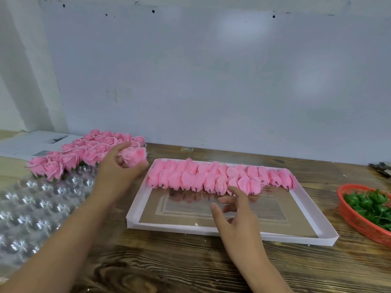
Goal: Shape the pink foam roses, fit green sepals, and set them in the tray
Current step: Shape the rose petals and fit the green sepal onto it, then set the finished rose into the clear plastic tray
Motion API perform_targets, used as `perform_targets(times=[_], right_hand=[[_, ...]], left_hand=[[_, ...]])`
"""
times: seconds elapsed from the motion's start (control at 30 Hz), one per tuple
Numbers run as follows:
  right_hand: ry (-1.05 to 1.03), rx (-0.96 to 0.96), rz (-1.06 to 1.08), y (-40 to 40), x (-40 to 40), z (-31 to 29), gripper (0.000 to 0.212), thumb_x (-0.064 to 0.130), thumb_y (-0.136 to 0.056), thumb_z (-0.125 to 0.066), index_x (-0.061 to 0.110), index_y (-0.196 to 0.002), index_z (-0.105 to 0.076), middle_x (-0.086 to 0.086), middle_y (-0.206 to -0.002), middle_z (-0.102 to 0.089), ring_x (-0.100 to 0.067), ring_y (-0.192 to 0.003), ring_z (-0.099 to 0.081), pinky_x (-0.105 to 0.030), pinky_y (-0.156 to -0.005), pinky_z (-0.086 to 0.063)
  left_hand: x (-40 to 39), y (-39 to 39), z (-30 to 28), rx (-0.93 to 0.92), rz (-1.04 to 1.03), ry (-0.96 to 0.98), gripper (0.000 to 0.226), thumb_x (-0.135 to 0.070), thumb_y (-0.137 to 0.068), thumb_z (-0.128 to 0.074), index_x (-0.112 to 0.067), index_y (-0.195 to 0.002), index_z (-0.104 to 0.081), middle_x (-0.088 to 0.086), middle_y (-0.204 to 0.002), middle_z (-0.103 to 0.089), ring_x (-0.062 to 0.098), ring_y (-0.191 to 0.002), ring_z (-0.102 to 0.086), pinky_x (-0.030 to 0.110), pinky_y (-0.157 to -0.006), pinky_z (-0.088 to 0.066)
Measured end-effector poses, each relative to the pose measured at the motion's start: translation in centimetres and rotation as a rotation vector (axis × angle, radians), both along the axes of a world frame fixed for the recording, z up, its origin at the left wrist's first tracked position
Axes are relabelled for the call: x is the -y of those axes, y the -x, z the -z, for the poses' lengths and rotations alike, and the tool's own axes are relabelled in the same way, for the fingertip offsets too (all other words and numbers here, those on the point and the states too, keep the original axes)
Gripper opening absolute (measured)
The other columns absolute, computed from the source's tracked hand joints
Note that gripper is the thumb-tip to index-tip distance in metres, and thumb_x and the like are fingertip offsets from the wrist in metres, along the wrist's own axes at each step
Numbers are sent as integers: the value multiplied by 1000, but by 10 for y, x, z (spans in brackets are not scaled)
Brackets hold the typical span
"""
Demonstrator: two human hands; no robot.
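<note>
Presently: left hand [118,168] grips one pink rose [135,157], held above the table [190,265] between the blister tray [36,208] and the white box [232,231]. Right hand [234,218] hovers, fingers spread, holding nothing, over the box. Finished roses [84,151] fill the tray's far end. Unshaped buds [220,179] line the box's far side. Green sepals [372,206] sit in a red basket [355,220], far right.

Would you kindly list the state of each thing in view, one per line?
left hand: grips a pink rose.
right hand: open, above the white box lid.
white box lid: part filled with unshaped roses lying down.
clear tray: part filled, finished roses at far end.
red basket: holds green sepals.
</note>
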State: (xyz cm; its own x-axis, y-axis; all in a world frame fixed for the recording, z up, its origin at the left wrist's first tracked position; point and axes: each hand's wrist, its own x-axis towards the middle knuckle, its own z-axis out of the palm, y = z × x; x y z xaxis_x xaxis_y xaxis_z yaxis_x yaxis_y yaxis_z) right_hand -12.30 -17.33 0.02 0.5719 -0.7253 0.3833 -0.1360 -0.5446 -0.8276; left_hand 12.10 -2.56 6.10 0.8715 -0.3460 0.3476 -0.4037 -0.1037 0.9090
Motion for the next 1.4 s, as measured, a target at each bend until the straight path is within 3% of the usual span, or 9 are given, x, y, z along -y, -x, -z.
perform_targets(times=[0.07,0.17,0.2,0.3,0.47,0.7,0.9,1.07,1.4], right_hand=[[-2,-3,2,0,0,0,51,47,-88,-63,46,-130,-35,25,-99,-59,2,-96,-58,-13,-68,-44],[-8,-9,4,0,1,-1,49,43,-89,-63,47,-129,-34,23,-100,-60,3,-97,-57,-9,-69,-43],[-9,-9,5,1,1,-1,49,41,-90,-63,46,-129,-34,22,-100,-60,3,-97,-57,-9,-70,-43],[-9,-12,7,1,1,-2,49,38,-91,-62,45,-130,-35,19,-101,-61,2,-97,-57,-13,-70,-44],[-10,-25,8,2,1,-3,47,33,-92,-61,44,-130,-35,19,-102,-61,2,-96,-57,-12,-68,-44],[-30,-29,14,2,1,-3,47,28,-91,-60,45,-129,-36,21,-101,-61,1,-97,-57,-12,-68,-44],[-38,-5,10,3,-1,-6,45,22,-92,-59,43,-126,-39,31,-102,-57,-1,-96,-58,-13,-70,-46],[-41,4,12,4,-3,-10,45,17,-92,-58,43,-123,-39,21,-98,-62,2,-95,-57,-7,-70,-43],[-52,14,22,5,-1,-12,45,15,-93,-56,45,-123,-39,18,-99,-62,1,-94,-59,-8,-70,-44]], left_hand=[[-15,-28,1,19,-71,-81,67,-25,-79,-83,-31,-138,-51,2,-120,-57,17,-93,-57,25,-68,-49],[-30,-60,6,7,-110,-210,73,-23,-79,-83,-27,-142,-47,16,-124,-58,18,-70,-57,22,-47,-50],[-33,-68,8,22,-118,-254,74,-21,-78,-83,-26,-143,-46,16,-129,-56,16,-71,-56,20,-47,-49],[-34,-84,16,45,-132,-344,76,-17,-77,-85,-23,-143,-47,15,-142,-52,20,-86,-55,31,-72,-50],[-32,-97,29,32,-114,-428,74,-12,-77,-84,-20,-141,-48,12,-140,-54,24,-63,-66,27,-49,-51],[-28,-107,27,80,-83,-582,79,-4,-75,-83,-14,-144,-47,17,-143,-53,22,-79,-64,29,-58,-49],[-35,-109,20,80,-13,-658,79,-15,-80,-80,-18,-149,-41,17,-150,-47,22,-82,-62,37,-70,-56],[-36,-109,17,66,3,-700,78,-7,-80,-78,-20,-148,-42,17,-150,-46,19,-66,-68,26,-45,-49],[-24,-108,8,72,14,-782,87,0,-71,-85,-11,-148,-44,16,-148,-51,22,-83,-63,37,-89,-47]])
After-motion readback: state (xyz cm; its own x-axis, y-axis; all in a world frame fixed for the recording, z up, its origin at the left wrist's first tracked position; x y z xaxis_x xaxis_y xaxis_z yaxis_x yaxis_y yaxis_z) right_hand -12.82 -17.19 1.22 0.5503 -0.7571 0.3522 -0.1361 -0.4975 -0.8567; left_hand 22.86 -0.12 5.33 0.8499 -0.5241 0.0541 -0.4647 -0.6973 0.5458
